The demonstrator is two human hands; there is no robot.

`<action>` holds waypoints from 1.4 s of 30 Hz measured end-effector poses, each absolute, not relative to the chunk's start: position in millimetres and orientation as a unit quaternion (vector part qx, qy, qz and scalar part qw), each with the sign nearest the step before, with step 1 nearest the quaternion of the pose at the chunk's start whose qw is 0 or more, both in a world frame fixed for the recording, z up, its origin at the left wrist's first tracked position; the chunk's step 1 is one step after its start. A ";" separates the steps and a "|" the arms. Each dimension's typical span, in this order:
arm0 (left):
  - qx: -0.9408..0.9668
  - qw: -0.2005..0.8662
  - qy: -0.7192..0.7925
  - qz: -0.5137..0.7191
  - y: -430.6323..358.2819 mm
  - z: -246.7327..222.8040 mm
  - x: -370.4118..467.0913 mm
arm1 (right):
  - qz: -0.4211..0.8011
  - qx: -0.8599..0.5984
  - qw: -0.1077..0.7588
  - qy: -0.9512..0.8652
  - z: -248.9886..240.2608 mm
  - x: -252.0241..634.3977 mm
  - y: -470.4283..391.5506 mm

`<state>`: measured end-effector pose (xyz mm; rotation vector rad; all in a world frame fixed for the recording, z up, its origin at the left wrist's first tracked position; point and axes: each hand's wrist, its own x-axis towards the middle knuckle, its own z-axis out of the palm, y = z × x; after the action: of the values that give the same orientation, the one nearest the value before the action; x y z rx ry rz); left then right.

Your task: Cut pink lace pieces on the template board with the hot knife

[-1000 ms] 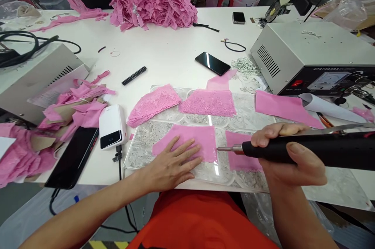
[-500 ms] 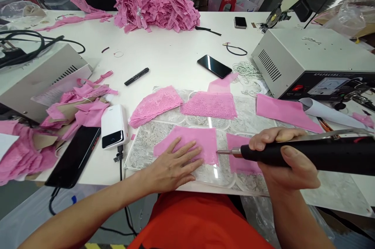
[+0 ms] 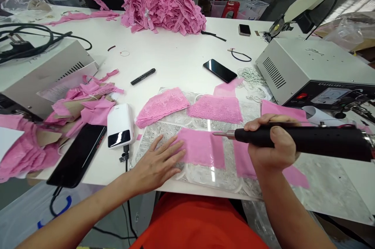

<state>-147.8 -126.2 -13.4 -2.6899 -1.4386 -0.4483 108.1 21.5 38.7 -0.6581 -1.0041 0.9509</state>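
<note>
Fabric panel [image 3: 202, 149], pink, lies flat on marbled board [image 3: 152, 134] before the wearer; second pink panel [image 3: 242, 161] just to its right. Left hand [image 3: 159, 165]: fingers spread and loose, grasping nothing, resting at the first panel's left end. Right hand [image 3: 272, 145]: fingers clenched round black handheld tool [image 3: 316, 141], its pointed tip at the panel's far edge; contact cannot be told. Risks, as judged: no hand pins the right end, so a dragging tip could pucker or skew the cloth. A wrist slip could carry the point into lace piece [image 3: 215, 108] just beyond, or leftward toward the spread fingers.
</note>
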 end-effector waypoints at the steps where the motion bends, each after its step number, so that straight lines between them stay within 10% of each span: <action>1: -0.871 0.029 -0.468 -0.148 -127.7 -15.0 -149.7 | 0.426 -0.295 0.720 -0.462 37.9 104.9 21.8; 42: -0.863 0.027 -0.481 -0.156 -148.7 -14.4 -160.4 | 0.449 -0.287 0.684 -0.498 37.6 65.4 20.8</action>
<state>-160.4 -148.7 -14.4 -2.6650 -1.4844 -0.4804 65.4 20.8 37.6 -0.6441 -1.1154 1.0072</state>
